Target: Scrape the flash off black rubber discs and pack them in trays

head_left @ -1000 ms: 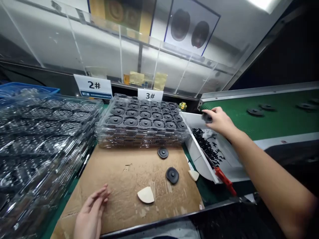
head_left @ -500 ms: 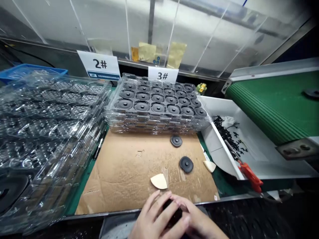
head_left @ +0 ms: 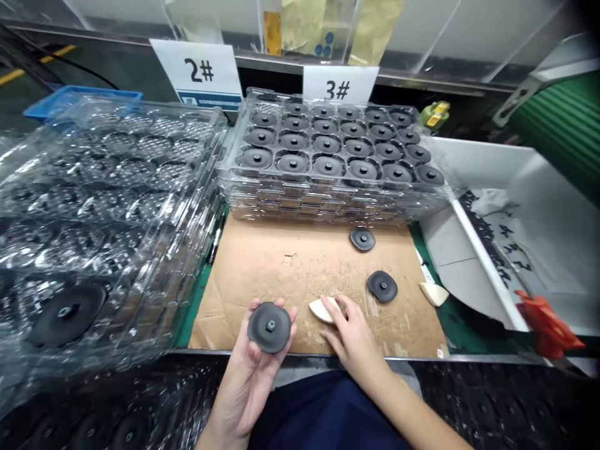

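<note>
My left hand holds a round black plastic disc by its rim, with the raised centre stud facing up. On the cardboard sheet, my right hand has its fingertips on a cream wedge-shaped sponge, the index finger over its right end. Two more black discs lie apart on the cardboard: one to the right of my right hand, the other close to the tray stack. A second cream wedge rests past the right edge of the cardboard.
Behind the cardboard stands a stack of clear trays filled with black discs. Another clear tray stack fills the left side. At right are a white bin with small black parts, an orange-handled tool and a green conveyor.
My hands, together near the table edge before, have moved apart. The left now shows the black disc; the right has reached the cream sponge. The camera view has shifted.
</note>
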Demonstrator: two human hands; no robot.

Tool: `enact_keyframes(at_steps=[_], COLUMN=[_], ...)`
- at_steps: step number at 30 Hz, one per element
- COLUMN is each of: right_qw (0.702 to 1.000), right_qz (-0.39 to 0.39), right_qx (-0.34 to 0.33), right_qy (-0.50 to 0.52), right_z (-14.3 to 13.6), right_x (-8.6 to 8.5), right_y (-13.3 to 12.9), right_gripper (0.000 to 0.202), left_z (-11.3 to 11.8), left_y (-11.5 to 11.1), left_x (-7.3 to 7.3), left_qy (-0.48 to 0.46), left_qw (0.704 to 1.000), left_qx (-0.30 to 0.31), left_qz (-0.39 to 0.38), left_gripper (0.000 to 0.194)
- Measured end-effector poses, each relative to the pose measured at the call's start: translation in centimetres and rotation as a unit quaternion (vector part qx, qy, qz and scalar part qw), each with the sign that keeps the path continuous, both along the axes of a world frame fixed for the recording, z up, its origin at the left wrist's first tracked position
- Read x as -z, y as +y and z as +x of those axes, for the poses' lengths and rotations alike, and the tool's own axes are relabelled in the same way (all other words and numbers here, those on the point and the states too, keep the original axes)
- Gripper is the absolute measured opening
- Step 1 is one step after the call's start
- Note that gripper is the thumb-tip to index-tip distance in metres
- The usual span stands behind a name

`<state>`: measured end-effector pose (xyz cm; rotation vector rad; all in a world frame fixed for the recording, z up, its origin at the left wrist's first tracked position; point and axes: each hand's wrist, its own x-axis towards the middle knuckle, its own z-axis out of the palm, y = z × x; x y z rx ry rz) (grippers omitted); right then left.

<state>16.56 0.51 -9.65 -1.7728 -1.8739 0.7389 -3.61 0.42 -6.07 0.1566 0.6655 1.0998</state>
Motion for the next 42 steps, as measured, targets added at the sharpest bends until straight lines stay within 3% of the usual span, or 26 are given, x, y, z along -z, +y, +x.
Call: enact_keyframes(at_steps=[4, 8, 13, 15, 18, 21, 23, 25, 31, 34, 37, 42], right_qw=[0.999, 0.997, 0.992, 0.994, 0.991, 0.976, 0.967, 0.964, 0.96, 0.958, 0.966, 0.958], right_qz=[0.012, 0.027, 0.013, 0.018, 0.073, 0.148, 0.15, 0.141, 0.211, 0.196, 0.191, 0.165], right_qx=[-0.01, -0.008, -0.077, -0.039, 0.008, -0.091, -0.164, -0.193, -0.142, -0.155, -0.127, -0.195], right_qy=[0.032, 0.072, 0.1, 0.097, 0.112, 0.127, 0.122, 0.117, 0.114, 0.139, 0.122, 0.133], right_z=[-0.4, -0.8, -0.4, -0.1, -0.5, -2.2, -3.1, -3.5, -3.1, -3.0, -3.1, -1.7], right_x=[0.7, -0.5, -1.6, -3.2, -7.3, -11.0, -12.0, -12.1, -11.3, -11.4, -12.0, -12.7], right_y=[1.6, 1.9, 1.6, 2.0, 2.6, 2.3, 2.1, 2.2, 1.9, 1.2, 1.8, 1.3], right_gripper=[0.034, 0.033, 0.027, 0.028, 0.032, 0.034, 0.032, 0.029, 0.033, 0.033, 0.031, 0.031], left_z=[0.4, 1.4, 2.1, 2.5, 3.5, 4.4, 4.6, 4.6, 4.6, 4.6, 4.8, 4.4], left_y=[0.3, 0.4, 0.8, 0.9, 1.0, 1.0, 1.0, 1.0, 1.2, 1.4, 1.4, 1.4], left_x=[0.0, -0.8, -1.3, -1.4, -1.8, -2.4, -2.8, -3.0, -3.8, -4.0, -4.4, -5.1], left_qy=[-0.043, -0.049, -0.013, 0.018, 0.044, 0.022, 0.022, 0.031, 0.037, 0.059, 0.053, 0.042], left_qw=[0.999, 0.998, 0.999, 0.999, 0.999, 0.999, 0.999, 0.999, 0.999, 0.997, 0.998, 0.997], left_qx=[-0.029, -0.033, -0.041, -0.036, -0.026, 0.022, 0.036, 0.02, 0.03, 0.028, 0.032, 0.053], left_qz=[0.003, -0.003, -0.023, -0.027, -0.015, -0.017, -0.014, -0.001, 0.017, 0.032, 0.031, 0.026], left_gripper=[0.047, 0.044, 0.044, 0.049, 0.055, 0.046, 0.04, 0.039, 0.036, 0.048, 0.042, 0.047])
